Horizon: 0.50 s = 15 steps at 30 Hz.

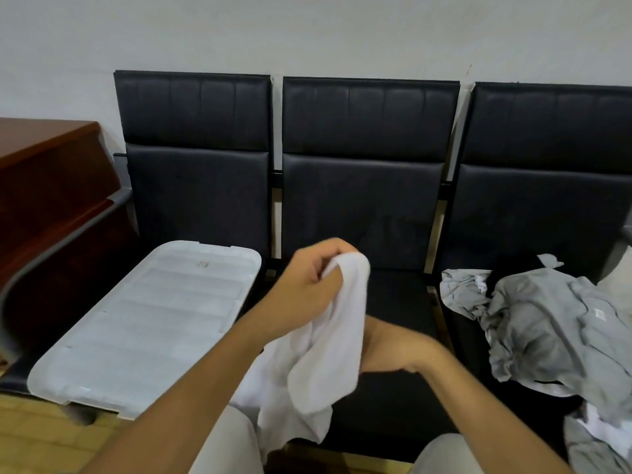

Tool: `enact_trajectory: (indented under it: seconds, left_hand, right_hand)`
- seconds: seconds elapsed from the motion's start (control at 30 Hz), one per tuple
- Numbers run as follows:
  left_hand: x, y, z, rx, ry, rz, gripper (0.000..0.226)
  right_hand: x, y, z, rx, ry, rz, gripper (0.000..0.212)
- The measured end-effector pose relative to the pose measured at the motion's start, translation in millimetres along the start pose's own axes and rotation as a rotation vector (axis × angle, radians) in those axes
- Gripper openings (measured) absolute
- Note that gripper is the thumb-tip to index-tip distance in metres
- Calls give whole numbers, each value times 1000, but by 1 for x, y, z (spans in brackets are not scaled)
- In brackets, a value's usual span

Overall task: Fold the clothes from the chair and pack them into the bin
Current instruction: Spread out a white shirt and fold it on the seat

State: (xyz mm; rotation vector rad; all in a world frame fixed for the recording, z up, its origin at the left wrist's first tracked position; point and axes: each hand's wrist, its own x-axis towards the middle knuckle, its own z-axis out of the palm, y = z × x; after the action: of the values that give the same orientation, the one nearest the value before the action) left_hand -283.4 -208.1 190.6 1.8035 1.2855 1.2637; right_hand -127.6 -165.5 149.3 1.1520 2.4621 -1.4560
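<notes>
White soft cloth garment [328, 336] hangs unfolded over the middle black padded seat [393, 302], pinched by the left hand [307, 285]; the right hand's [386, 350] grip I cannot tell. Crumpled grey clothes [547, 323] wait; the translucent plastic lidded bin [147, 323] is closed, so I judge little is done.

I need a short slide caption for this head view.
Left hand grips white garment over black seats.

Waiting area or office lobby, indicated by a row of linked black padded seats [362, 172] set against a plain white wall [307, 32], beside a reddish wooden desk [44, 165].
</notes>
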Motion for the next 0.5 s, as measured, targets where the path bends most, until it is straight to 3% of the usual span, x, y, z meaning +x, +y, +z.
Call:
enact_trajectory:
  seconds: [0.07,0.17,0.23,0.37,0.5]
  left_hand:
    - [-2,8,5,-2,-125,45,33]
    - [-5,18,-1,-2,-174,73,37]
    - [-4,19,-14,0,-49,110,38]
    - [0,10,-45,18,308,121,16]
    - [6,5,-75,146,555,78,19]
  right_hand:
    - [2,-10,14,50,86,-32,48]
    - [8,-7,38,156,168,-100,42]
    - [15,6,43,237,163,-87,34]
    - [24,30,33,239,190,-76,19]
    - [18,47,22,156,101,-85,55]
